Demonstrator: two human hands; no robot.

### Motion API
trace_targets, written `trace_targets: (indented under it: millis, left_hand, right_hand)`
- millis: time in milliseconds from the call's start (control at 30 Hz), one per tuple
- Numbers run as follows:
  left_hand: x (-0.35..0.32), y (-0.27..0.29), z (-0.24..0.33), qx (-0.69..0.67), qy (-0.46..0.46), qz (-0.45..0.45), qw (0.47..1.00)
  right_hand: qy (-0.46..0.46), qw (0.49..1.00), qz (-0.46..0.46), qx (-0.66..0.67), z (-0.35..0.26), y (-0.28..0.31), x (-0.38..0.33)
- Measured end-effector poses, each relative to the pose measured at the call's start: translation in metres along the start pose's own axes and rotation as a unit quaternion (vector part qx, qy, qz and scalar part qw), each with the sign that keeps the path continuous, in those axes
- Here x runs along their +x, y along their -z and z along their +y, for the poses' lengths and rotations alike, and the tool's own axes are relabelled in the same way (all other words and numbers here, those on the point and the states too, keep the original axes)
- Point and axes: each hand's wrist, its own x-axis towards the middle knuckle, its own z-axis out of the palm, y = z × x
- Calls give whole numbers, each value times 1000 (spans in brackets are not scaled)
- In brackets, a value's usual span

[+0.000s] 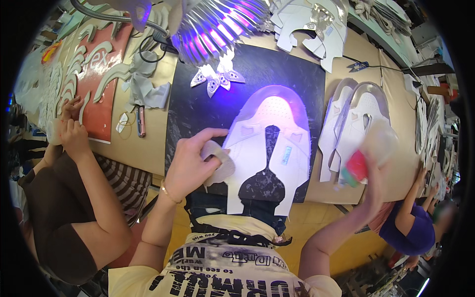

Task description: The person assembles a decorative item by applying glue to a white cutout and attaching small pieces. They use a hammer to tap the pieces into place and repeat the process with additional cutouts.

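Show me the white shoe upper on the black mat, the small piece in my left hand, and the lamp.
white shoe upper (297, 163), head view, on its right flank.
small beige piece (222, 166), head view, on its rounded lower end.
lamp (213, 27), head view, on the glowing purple head.

Pale yellow short-sleeved T-shirt (222, 267) w/ bold black lettering across the front; dark blue denim trousers (217, 204) below. Thin gold bracelet (169, 193) on left wrist. Both forearms bare, no gloves, no rings seen.
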Motion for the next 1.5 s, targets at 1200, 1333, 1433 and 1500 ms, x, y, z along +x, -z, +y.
trace_targets:
  millis: [1200,1333,1433,1500]
  left_hand:
    - [-38,-25,36,-350,38,-130,927]
    - [-12,-36,28,-238,68,-56,967]
    - [8,-43,24,-210,74,-23,975]
    - [14,-43,24,-196,83,-14,977]
  right_hand:
    - [-108,909,-378,140,-45,-98,-93]
    - [-106,924,-334,156,-46,-112,-76]
    - [-85,947,-298,88,-43,-127,-63]
    - [-66,961,-263,54,-41,-135,-62]
